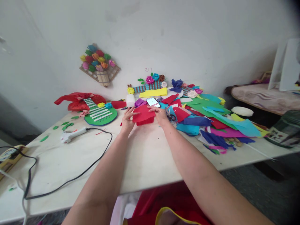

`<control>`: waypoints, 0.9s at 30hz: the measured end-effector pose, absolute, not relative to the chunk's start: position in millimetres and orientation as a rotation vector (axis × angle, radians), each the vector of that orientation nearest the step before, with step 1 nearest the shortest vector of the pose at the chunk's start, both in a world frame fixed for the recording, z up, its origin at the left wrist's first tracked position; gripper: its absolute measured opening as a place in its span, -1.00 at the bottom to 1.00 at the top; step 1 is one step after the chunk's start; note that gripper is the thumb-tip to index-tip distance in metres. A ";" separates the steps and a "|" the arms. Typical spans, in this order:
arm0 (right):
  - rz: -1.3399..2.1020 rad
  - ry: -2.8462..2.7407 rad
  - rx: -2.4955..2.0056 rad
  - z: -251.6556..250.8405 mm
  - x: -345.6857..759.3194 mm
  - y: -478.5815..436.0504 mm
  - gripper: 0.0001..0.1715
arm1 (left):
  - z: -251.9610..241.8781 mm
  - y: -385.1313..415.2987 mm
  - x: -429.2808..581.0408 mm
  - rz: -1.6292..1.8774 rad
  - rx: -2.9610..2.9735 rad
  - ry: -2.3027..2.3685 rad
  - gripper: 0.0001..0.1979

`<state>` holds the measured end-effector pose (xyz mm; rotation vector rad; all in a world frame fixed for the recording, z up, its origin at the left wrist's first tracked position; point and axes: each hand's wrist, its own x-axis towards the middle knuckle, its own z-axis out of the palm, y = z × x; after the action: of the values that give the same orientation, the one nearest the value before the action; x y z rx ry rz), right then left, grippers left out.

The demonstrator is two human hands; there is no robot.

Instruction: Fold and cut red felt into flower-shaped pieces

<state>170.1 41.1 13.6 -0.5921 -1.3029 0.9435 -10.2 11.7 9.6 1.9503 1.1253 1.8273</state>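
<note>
A red sheet of crepe paper is stretched between my two hands above the white table, with a fold hanging along its near edge. My left hand pinches its left edge. At the far right corner, my right hand grips the paper between thumb and fingers. Just behind the sheet lies a phone with its screen lit. Scissors rest among the scraps beside my right hand.
A glue gun lies at left, its black cord curving across the table. Beyond it are a green guitar-shaped craft and a red plastic bag. Coloured paper pieces cover the right side; a big jar stands at the edge.
</note>
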 end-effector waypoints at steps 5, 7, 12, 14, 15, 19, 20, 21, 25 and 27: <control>1.112 -1.250 -0.723 15.1 169.7 39.2 -0.77 | 10.7 6.6 -6.3 1.688 1.573 1.052 -0.75; 1.093 -1.264 -0.781 16.8 170.1 37.3 -0.74 | 9.6 4.9 -5.8 1.620 1.404 0.981 -0.67; 1.153 -1.256 -0.872 18.8 170.3 33.5 -0.67 | 5.4 5.3 -11.9 1.490 1.202 0.956 -0.62; 1.218 -1.243 -0.853 18.0 169.9 33.3 -0.67 | 4.7 5.6 -13.9 1.456 1.178 0.961 -0.61; 1.239 -1.243 -0.841 17.4 169.8 33.4 -0.67 | 4.7 5.5 -14.2 1.446 1.170 0.964 -0.61; 1.300 -1.264 -0.817 15.6 169.9 33.3 -0.70 | 5.1 4.4 -13.2 1.466 1.134 0.960 -0.61; 1.317 -1.279 -0.813 15.4 170.0 32.9 -0.70 | 5.1 4.3 -12.8 1.472 1.126 0.951 -0.61; 1.332 -1.294 -0.813 15.2 170.2 32.4 -0.70 | 5.0 4.3 -12.5 1.473 1.122 0.945 -0.62; 1.296 -1.340 -0.868 14.8 171.2 30.2 -0.68 | 6.4 3.8 -12.2 1.460 1.101 0.990 -0.60; 1.242 -1.363 -0.898 14.3 171.6 30.2 -0.68 | 8.8 3.1 -13.2 1.468 1.077 1.024 -0.61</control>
<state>171.6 30.2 14.3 -0.8983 -1.3629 1.2421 -13.2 3.1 8.8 1.0771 1.0244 1.4680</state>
